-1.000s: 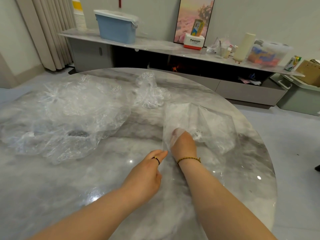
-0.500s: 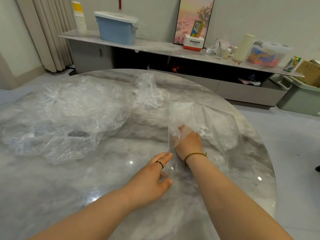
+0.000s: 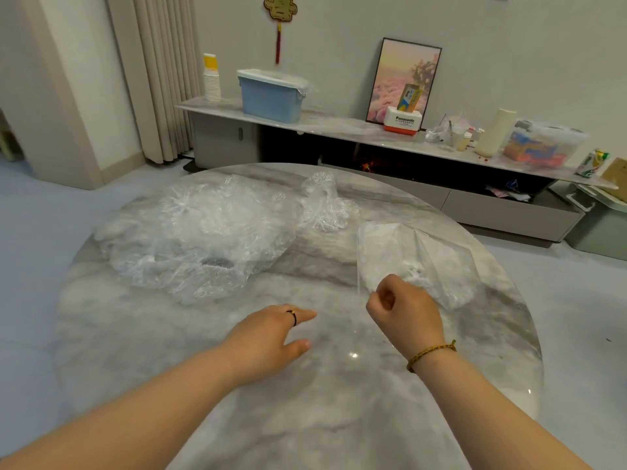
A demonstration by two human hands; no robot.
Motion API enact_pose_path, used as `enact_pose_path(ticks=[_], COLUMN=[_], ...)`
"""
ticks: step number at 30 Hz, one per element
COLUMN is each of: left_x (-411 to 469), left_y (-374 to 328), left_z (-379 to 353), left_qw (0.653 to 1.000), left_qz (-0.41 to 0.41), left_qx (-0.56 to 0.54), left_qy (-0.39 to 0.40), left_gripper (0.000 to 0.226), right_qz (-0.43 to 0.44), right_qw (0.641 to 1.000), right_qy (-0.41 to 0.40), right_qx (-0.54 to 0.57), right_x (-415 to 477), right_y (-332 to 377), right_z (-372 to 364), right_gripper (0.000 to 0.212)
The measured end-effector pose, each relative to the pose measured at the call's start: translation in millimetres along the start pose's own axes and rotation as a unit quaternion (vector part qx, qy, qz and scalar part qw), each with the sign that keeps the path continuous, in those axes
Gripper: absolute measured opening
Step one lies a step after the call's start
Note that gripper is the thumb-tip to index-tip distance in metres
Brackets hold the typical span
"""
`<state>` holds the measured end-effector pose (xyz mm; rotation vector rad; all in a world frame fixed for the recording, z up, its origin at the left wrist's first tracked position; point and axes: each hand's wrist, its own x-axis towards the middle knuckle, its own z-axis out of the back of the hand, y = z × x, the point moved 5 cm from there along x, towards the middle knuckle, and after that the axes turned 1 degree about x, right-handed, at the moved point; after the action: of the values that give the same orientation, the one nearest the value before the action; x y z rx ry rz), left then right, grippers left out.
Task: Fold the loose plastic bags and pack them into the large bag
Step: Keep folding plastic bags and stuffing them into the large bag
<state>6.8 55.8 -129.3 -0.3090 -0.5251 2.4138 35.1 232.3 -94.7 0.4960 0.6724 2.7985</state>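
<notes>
Pinching the near edge of the clear bag [image 3: 417, 252], our right hand [image 3: 403, 313] has its fingers curled tight, with the film caught at the thumb. Our left hand [image 3: 271, 334] is spread and relaxed, holding nothing, low over the table [image 3: 305, 418] just beside that edge; whether it touches the film we cannot tell. The clear bag lies toward the right edge of the table, partly puffed up, with something whitish and wadded inside it just beyond our knuckles. We take this to be the large bag with folded pieces already in it, though the blur leaves that uncertain. On that reading we are at the packing step, holding the mouth. The next move calls for the free left hand to fetch another loose piece, flatten it and fold it while the right keeps the opening from collapsing. A heap of crumpled plastic [image 3: 196, 232] sits toward the left and far side of the table, well apart from both hands, and a small crumpled bag [image 3: 324, 205] stands near the far edge, between the heap and the clear bag. Nothing solid blocks the reach. The trouble we expect is the film itself: thin, see-through against glossy marble, apt to slide or cling.
</notes>
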Motion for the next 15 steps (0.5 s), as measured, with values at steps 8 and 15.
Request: enact_pose_path(ticks=[8,15], left_x=[-45.1,-65.8], left_y=[115.7,156.9], left_z=[21.8,20.4], left_qw=[0.983,0.97], left_qz=[0.171,0.203], left_qx=[0.071,0.134], left_qy=[-0.008,-0.015], left_gripper=[0.034,0.055], right_qz=[0.153,0.238], right_qw=[0.978,0.939], right_qy=[0.128,0.205], right_qx=[-0.059,-0.138], right_x=[6.2,19.7], right_y=[92.5,143.1], right_z=[-42.1,-125.6], right_gripper=[0.019,0.054])
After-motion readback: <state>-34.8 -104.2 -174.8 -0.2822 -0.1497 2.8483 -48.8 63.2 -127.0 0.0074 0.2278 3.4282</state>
